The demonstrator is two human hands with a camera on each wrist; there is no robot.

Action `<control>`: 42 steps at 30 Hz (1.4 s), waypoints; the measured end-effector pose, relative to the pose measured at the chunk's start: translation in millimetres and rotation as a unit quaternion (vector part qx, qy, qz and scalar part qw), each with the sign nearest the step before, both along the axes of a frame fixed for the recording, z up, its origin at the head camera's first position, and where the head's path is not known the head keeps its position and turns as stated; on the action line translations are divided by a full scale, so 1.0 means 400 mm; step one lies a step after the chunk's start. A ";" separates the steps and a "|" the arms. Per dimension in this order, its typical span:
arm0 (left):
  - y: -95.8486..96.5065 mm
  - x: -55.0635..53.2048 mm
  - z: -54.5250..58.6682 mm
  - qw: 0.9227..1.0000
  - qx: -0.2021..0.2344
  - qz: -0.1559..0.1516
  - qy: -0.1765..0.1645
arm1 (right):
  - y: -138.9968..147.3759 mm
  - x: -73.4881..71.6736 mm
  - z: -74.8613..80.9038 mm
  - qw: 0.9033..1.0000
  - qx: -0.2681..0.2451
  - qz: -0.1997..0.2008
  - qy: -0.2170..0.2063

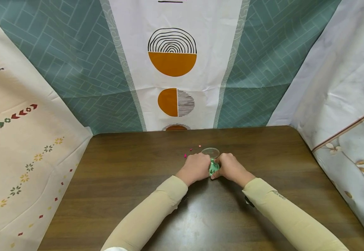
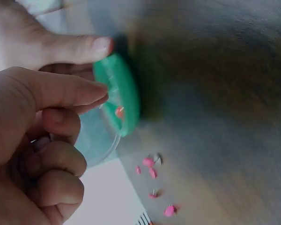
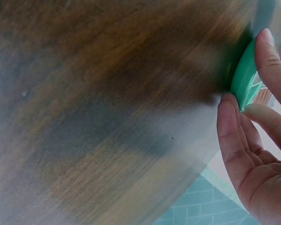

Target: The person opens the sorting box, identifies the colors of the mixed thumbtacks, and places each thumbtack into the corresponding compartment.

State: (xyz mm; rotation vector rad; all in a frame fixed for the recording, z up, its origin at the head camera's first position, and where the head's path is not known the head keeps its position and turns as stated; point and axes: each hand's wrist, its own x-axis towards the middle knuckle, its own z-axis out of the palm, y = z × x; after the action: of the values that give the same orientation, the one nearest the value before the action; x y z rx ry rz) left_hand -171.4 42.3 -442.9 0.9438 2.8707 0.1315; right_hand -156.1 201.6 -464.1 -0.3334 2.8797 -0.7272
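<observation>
A small round green case (image 1: 213, 168) with a raised clear lid (image 1: 211, 152) is low over the tabletop between both hands. My right hand (image 1: 230, 168) grips its rim, thumb on one side and fingers on the other, as the right wrist view shows. My left hand (image 1: 197, 168) has thumb and forefinger tips together at the case's mouth, other fingers curled into the palm; I cannot tell whether a pin is between the tips. An orange pushpin (image 2: 119, 111) shows inside the case. Several pink pushpins (image 2: 152, 172) lie loose on the table beyond it.
The dark brown wooden table (image 1: 131, 160) runs back to a patterned curtain (image 1: 175, 104). Fabric hangings (image 1: 28, 157) border its left and right sides. A pale pin (image 1: 199, 146) lies farther back, left of the lid.
</observation>
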 end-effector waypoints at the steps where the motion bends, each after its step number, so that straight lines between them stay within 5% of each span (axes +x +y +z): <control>1: -0.014 -0.004 0.007 1.000 0.021 0.003 -0.005 | -0.001 0.000 0.000 1.000 0.001 0.000 0.003; 7: -0.110 -0.050 0.047 0.984 0.161 0.072 -0.002 | -0.002 0.000 0.003 1.000 0.003 -0.003 0.007; 10: -0.144 -0.072 0.050 0.975 0.187 0.116 0.007 | -0.002 0.002 0.004 1.000 0.002 -0.004 0.007; 23: -0.143 -0.080 -0.040 0.987 0.113 0.108 -0.028 | 0.001 0.002 0.004 1.000 0.001 -0.005 0.010; 42: -0.111 -0.067 -0.070 0.996 0.047 0.081 0.014 | -0.002 0.007 0.005 1.000 0.002 -0.011 0.011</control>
State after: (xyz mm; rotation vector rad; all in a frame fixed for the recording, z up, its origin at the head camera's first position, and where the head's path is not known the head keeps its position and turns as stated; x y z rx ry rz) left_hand -198.2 -1.9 -471.1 0.7303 2.9872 0.2723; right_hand -153.5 200.6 -461.9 -0.3113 2.9097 -0.7250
